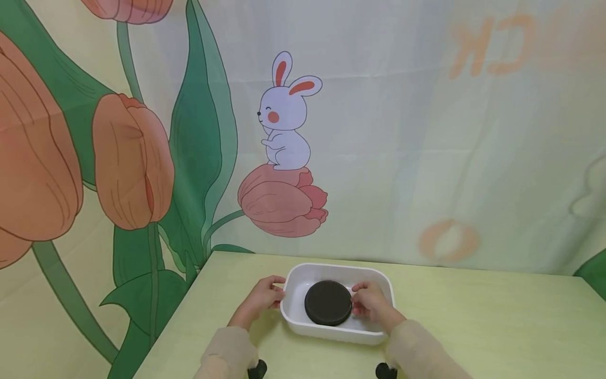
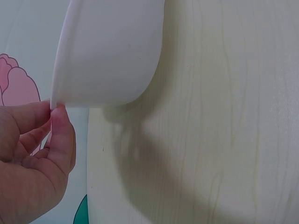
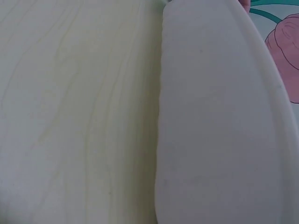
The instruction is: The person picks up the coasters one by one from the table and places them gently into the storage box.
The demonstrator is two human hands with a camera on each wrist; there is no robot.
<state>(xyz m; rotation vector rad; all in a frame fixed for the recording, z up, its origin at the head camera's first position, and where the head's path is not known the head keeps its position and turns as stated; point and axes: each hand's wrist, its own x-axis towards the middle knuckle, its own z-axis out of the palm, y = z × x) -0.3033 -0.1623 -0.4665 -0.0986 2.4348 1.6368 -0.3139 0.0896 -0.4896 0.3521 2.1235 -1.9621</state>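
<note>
A white rectangular tray (image 1: 341,332) with rounded corners and raised walls sits on the table. Inside it lies a flat, round black disc (image 1: 328,302). My left hand (image 1: 263,296) pinches the tray's left rim between thumb and fingers. The left wrist view shows that grip close up, with the hand (image 2: 42,161) at the edge of the tray wall (image 2: 110,51). Over the tray's right part, my right hand (image 1: 371,302) has its fingers loosely bent at the disc's right edge; whether they touch it is unclear. Only the tray's outer wall (image 3: 219,116) fills the right wrist view, without the right hand.
The pale wood-grain table (image 1: 478,321) extends on both sides of the tray. Behind it hangs a cloth backdrop (image 1: 379,158) printed with tulips and a white rabbit. Small black round parts (image 1: 257,369) show beneath both sleeves.
</note>
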